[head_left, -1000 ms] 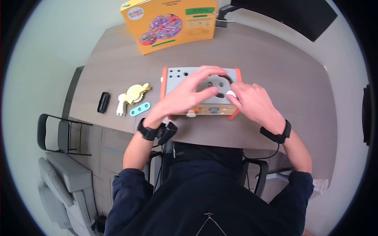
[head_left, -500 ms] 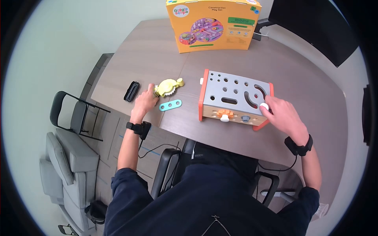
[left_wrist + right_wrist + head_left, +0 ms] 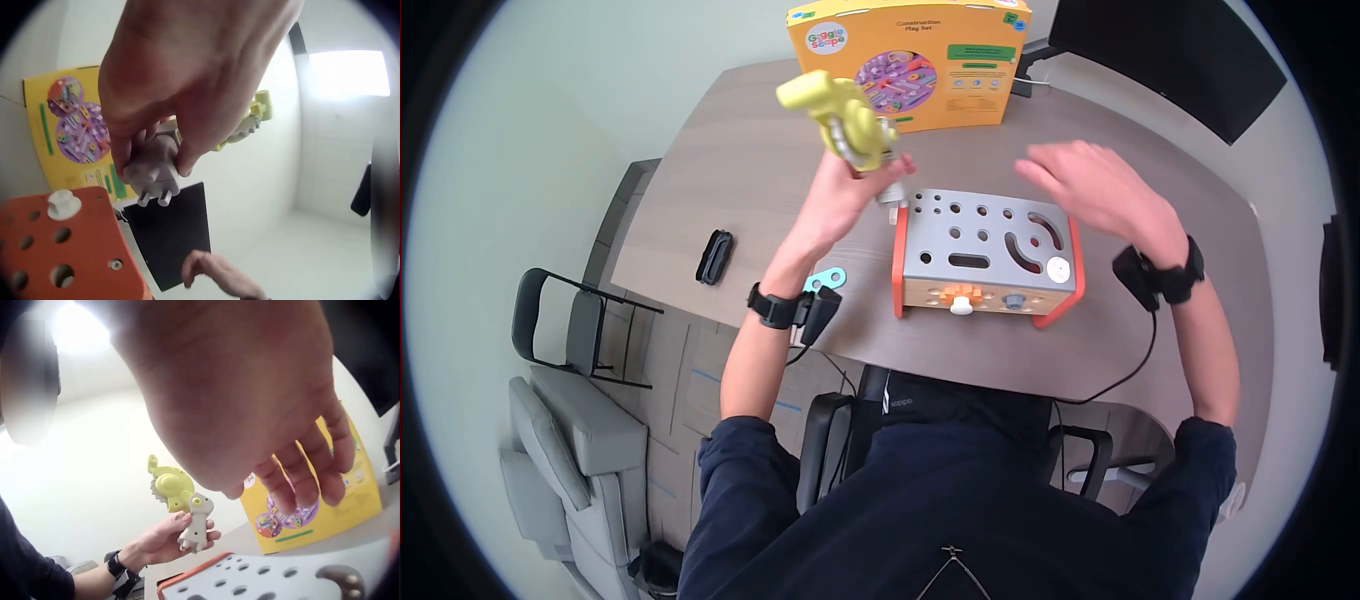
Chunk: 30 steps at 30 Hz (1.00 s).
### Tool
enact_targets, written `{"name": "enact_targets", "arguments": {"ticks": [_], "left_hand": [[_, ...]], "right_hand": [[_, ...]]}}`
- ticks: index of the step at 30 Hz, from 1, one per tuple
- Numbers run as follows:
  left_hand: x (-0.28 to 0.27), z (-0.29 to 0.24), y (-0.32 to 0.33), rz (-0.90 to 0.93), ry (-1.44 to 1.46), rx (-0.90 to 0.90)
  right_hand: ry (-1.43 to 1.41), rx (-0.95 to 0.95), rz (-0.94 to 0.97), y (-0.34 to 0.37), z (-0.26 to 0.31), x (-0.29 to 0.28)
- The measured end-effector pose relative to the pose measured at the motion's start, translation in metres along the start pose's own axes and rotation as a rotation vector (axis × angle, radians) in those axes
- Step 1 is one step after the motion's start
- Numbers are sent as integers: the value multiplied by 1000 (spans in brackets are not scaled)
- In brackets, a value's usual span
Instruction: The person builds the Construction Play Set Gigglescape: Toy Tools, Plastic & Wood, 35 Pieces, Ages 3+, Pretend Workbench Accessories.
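My left hand (image 3: 832,210) grips a yellow toy circular saw (image 3: 857,125) by its grey handle, raised above the far left corner of a toy workbench (image 3: 998,248). Two short prongs stick out of the grey handle (image 3: 153,164) in the left wrist view, thumb and fingers on either side. The saw's toothed disc (image 3: 172,484) shows in the right wrist view. My right hand (image 3: 1105,190) hovers over the bench's right end, fingers loosely bent with nothing in them. Below it, a white round screw head (image 3: 1058,269) sits in the bench top.
A teal strip with holes (image 3: 830,279) lies left of the bench, partly behind my left wrist. Further left is a black case (image 3: 714,257). The yellow play set box (image 3: 980,100) stands at the back, beside a dark monitor (image 3: 1170,60).
My left hand has taken the toy saw from the table, lifting it up and right toward the bench. My right hand has let go of the white screw and risen from the bench.
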<state>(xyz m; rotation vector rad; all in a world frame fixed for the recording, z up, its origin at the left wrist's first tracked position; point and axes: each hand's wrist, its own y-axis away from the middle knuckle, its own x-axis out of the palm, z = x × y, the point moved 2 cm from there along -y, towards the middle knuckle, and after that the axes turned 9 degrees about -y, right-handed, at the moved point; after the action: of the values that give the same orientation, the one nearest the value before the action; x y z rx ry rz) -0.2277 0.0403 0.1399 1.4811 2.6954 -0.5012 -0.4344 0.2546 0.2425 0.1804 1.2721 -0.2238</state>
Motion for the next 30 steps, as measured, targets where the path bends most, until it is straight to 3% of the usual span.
{"name": "enact_targets", "arguments": {"ticks": [4, 6, 11, 14, 17, 20, 30], "left_hand": [[27, 1, -10, -2, -237, 168], [35, 6, -7, 8, -174, 120], [41, 24, -7, 35, -172, 202], [36, 26, -12, 133, -274, 190], [40, 14, -8, 100, -345, 230], [38, 17, -7, 79, -420, 216], [40, 18, 0, 91, -445, 209]], "right_hand": [[-201, -126, -135, -46, 14, -5], [-342, -169, -165, -70, 18, 0], [-597, -205, -152, -134, 26, 46], [-738, -55, 102, -136, 45, 53], [-842, -1, 394, -144, 51, 67], [-927, 91, 431, -145, 50, 77], [-887, 35, 348, -142, 51, 91]]}}
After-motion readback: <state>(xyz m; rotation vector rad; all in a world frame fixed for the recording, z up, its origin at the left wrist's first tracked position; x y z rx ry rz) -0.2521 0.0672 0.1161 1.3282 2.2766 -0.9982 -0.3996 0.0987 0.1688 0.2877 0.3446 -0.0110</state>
